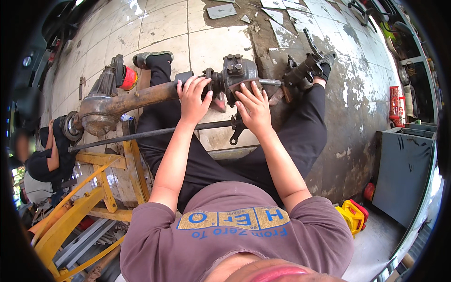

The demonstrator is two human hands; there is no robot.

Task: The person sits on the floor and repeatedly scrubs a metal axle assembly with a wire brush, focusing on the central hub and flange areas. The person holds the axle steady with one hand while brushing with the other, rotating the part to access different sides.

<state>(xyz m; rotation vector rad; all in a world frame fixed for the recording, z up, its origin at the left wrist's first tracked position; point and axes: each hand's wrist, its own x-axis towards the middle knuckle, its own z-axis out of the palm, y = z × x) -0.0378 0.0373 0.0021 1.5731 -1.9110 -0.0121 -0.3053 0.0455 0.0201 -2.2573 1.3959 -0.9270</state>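
Where the rusty axle tube point(145, 96) nears the dark housing point(235, 81), you reach both.
Your left hand point(193, 99) — loosely spread — lies over the tube's right end; your right hand point(255, 110), fingers splayed, on the housing.

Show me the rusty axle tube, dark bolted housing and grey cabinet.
Rusty axle tube point(142, 96): head view, mid-tube.
Dark bolted housing point(234, 66): head view, its bolted face.
Grey cabinet point(402, 173): head view, its side panel.

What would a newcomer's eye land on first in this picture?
The long rusty axle across the left half, with the left hand at its right end and the right hand on the dark metal housing beside it. Next, the yellow frame at lower left and broken floor tiles along the top.
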